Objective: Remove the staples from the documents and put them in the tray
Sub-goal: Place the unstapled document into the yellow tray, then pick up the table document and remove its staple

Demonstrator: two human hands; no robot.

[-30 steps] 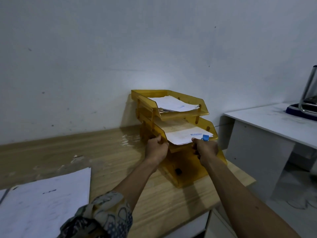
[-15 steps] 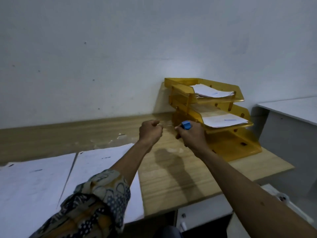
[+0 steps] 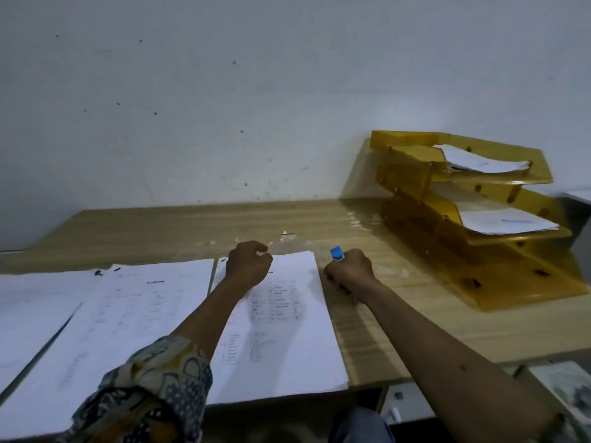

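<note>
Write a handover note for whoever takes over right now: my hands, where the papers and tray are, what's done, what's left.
Left hand: fingers curled, over the top of the right document; unclear whether it holds anything.
Right hand: grips the blue tool, over the desk beside that document.
Yellow tray: far right on the desk, with top-tier papers and middle-tier papers in it.
Done: those papers filed.
Left: the right document, middle document and left document lie on the desk, probably awaiting destapling and filing.

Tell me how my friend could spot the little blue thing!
Start at the wooden desk under the white wall. Right of the papers, a small tool sticks up from the grip of the right hand. Nothing else nearby is bright blue.
</note>
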